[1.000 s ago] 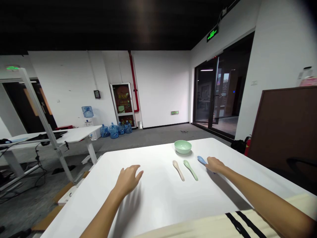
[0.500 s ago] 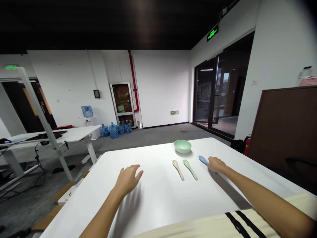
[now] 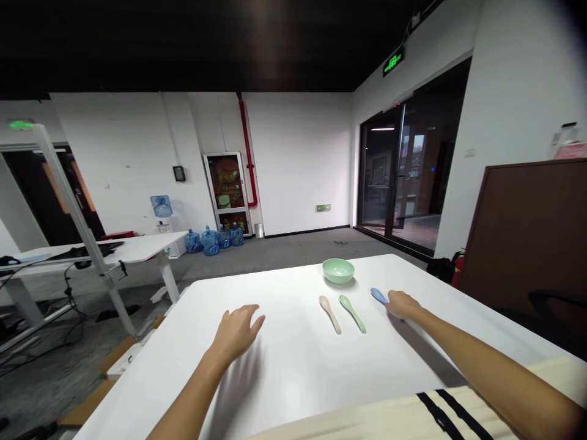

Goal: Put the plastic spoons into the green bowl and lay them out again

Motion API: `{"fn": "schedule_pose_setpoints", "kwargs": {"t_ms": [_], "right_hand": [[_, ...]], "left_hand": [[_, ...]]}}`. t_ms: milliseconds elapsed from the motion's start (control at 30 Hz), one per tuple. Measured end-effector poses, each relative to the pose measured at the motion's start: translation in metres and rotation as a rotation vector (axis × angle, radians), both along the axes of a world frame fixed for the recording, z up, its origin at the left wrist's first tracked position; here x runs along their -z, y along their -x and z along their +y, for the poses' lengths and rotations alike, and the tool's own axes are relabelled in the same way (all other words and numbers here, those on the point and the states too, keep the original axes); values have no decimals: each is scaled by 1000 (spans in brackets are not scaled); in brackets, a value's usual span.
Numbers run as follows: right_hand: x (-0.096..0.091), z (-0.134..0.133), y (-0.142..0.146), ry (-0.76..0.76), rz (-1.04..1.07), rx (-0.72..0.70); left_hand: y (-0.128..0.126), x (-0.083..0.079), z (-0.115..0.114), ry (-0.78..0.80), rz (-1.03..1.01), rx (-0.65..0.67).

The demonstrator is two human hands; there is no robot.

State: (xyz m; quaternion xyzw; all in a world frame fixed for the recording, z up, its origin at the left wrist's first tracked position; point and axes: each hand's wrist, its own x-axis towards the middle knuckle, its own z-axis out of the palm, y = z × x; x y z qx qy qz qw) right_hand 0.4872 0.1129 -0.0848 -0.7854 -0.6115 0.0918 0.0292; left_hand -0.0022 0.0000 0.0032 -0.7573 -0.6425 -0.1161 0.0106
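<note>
A white table fills the lower middle of the view. My right hand is closed over the handle of a blue plastic spoon, whose bowl sticks out to the left of my fingers. Just left of it lie a pale green spoon and a beige spoon, side by side and apart. A pale green bowl stands near the far edge. My left hand is low over the table with fingers apart, holding nothing, and the beige spoon is the closest thing to it.
A cream garment with black stripes shows at the near edge. Beyond the table stand a dark brown cabinet, a fire extinguisher, a second white desk with cables, and blue water bottles.
My right hand and the blue spoon have shifted slightly to the right together. My left hand, the other spoons and the bowl stay in place.
</note>
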Motion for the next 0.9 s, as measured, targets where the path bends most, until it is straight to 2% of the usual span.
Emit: {"fn": "schedule_pose_setpoints", "kwargs": {"t_ms": [900], "right_hand": [[-3,-1,3,16,6,8]], "left_hand": [[1,0,0,13,9,-1]]}}
